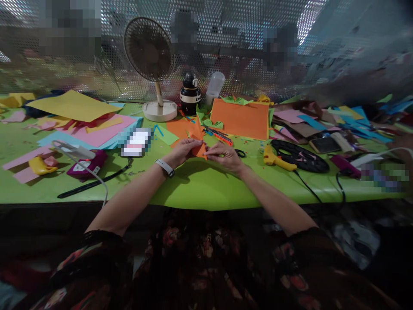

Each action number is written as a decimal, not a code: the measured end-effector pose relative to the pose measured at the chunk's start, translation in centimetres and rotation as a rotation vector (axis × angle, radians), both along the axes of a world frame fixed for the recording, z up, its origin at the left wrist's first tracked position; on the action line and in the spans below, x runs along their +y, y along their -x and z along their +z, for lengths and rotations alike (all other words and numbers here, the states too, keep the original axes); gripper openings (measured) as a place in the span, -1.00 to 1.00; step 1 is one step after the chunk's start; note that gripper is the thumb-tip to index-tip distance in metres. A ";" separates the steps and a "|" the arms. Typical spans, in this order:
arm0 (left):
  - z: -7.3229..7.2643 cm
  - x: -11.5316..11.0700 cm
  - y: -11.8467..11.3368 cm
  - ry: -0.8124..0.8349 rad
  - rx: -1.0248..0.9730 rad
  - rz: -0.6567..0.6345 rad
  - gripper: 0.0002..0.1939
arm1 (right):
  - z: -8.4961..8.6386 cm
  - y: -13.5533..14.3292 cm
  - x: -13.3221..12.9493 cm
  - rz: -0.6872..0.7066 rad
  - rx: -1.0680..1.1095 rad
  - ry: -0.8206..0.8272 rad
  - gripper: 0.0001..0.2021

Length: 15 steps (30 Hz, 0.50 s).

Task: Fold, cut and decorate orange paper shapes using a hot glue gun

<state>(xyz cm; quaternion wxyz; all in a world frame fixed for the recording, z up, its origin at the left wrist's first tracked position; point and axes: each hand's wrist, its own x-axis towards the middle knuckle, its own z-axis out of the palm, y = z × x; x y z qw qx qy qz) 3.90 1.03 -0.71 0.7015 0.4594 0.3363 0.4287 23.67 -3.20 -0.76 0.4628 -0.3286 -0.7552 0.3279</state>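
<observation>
Between my two hands, just above the front middle of the green table, is a folded piece of orange paper (198, 150). My left hand (183, 151), with a pale-strapped watch at its wrist, is closed on the paper's left side. Thumb and fingers of my right hand (225, 158) pinch its lower right edge. Part of the paper is hidden behind my fingers. Behind it lie more orange paper (179, 127) and green scraps. Several pens (218, 135) and an orange-handled cutter lie just beyond my right hand, and black scissors (240, 153) show beside it.
A fan (159, 111), a black bottle (190, 97) and an orange sheet (240, 118) stand or lie at the back. Left are stacked coloured papers (72, 105), a phone (135, 142) and a tape dispenser (41, 165). Right are a corded yellow glue gun (278, 159) and a black tray (301, 156).
</observation>
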 end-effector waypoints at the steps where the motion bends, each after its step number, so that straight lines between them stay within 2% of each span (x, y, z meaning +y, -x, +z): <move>1: 0.0 0.0 -0.1 -0.012 -0.005 0.006 -0.83 | 0.0 0.0 0.0 -0.006 0.019 0.023 -0.93; 8: 0.2 -0.5 -0.8 -0.061 0.016 0.089 -0.70 | 0.1 0.5 0.1 -0.009 0.193 0.270 -0.75; 12: 0.0 -0.8 -1.3 -0.074 0.024 0.162 -0.75 | 0.0 0.6 0.4 -0.024 0.217 0.389 -0.65; 15: -0.3 -0.9 -1.6 -0.106 0.029 0.151 -0.80 | -0.2 0.5 0.7 -0.035 0.188 0.438 -0.58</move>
